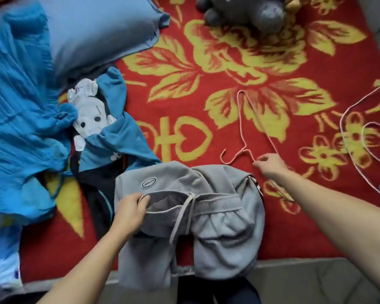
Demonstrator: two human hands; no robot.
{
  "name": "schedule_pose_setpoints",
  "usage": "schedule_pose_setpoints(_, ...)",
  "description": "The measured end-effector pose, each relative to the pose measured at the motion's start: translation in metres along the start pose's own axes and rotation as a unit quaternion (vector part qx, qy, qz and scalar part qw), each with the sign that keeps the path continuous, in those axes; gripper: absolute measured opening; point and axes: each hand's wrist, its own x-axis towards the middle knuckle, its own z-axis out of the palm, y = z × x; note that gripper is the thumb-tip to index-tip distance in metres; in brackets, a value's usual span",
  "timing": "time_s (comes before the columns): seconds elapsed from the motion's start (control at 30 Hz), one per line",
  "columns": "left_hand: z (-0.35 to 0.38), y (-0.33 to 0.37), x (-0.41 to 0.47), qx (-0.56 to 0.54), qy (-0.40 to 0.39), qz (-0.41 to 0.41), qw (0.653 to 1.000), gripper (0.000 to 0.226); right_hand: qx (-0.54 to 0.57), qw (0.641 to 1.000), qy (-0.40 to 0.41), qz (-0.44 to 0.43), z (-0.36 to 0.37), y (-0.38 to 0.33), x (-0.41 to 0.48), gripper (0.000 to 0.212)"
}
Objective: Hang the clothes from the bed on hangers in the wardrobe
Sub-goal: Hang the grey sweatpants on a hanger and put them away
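Step in hand: getting a hanger to the pants.

- Left hand [130,212] is gripping the grey pants [224,227] at the waistband, fingers curled over the hem and thumb underneath.
- The pants are lying at the near edge of the bed [184,84], legs spilling over that edge toward the person.
- Right hand [270,164] is reaching out past the pants. Its fingertips are pinching the wire of the pink hanger [245,147] just below the hook. The hanger is lying flat, toward the right side of the bed.
- The wardrobe is not showing in this view.

How to do it well (judgement):
- The wire is thin and the pinch is light. Close more fingers round the neck before lifting, or it is likely to twist.
- Bring the hanger to the waistband, not the pants to the hanger. The left hand is already holding the opening taut.
- The drawstring [184,216] is trailing loose across the front. Keep it off the hook.
- These pants look heavy and soft. Folding them over the bottom bar looks safer than hanging them by the waist.

Count:
- Hangers: three showing. One is in the right hand. Two more, a pale one [341,130] and a pink one [362,137], are running off the right edge of the bed.
- Clothes: the pants, a pleated blue piece [20,106] at the left edge, and a teal top [119,137] beside it. Dark cloth [92,183] is lying under the top; whether it is a separate garment I cannot tell.
- Pillow [92,34]: one, at the far left corner.
- Grey plush [250,12]: one, at the far edge. The mouse figure [88,115] on the top could be a toy or a patch; I cannot tell.
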Motion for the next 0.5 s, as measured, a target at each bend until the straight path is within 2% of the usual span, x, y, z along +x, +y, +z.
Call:
schedule_pose_setpoints(0.1,0.021,-0.003,0.01,-0.035,0.016,-0.004,0.999,0.044,-0.088,0.995,0.036,-0.021,0.023,-0.015,0.042,0.061)
schedule_pose_setpoints(0.2,0.025,-0.005,0.019,-0.063,0.027,-0.009,0.998,0.043,-0.146,0.986,0.063,-0.049,0.05,-0.032,0.06,0.075)
schedule_pose_setpoints(0.3,0.018,-0.005,0.027,-0.071,0.024,-0.014,0.997,0.034,-0.148,0.979,0.115,-0.077,0.066,-0.048,0.048,0.065)
schedule_pose_setpoints(0.4,0.008,-0.004,0.036,-0.077,0.017,-0.024,0.997,0.019,-0.076,0.969,0.185,-0.145,0.059,-0.07,0.017,0.042)
schedule_pose_setpoints(0.5,0.004,-0.006,0.045,-0.07,0.0,-0.031,0.997,0.028,0.03,0.952,0.176,-0.248,0.03,-0.083,-0.023,0.027)
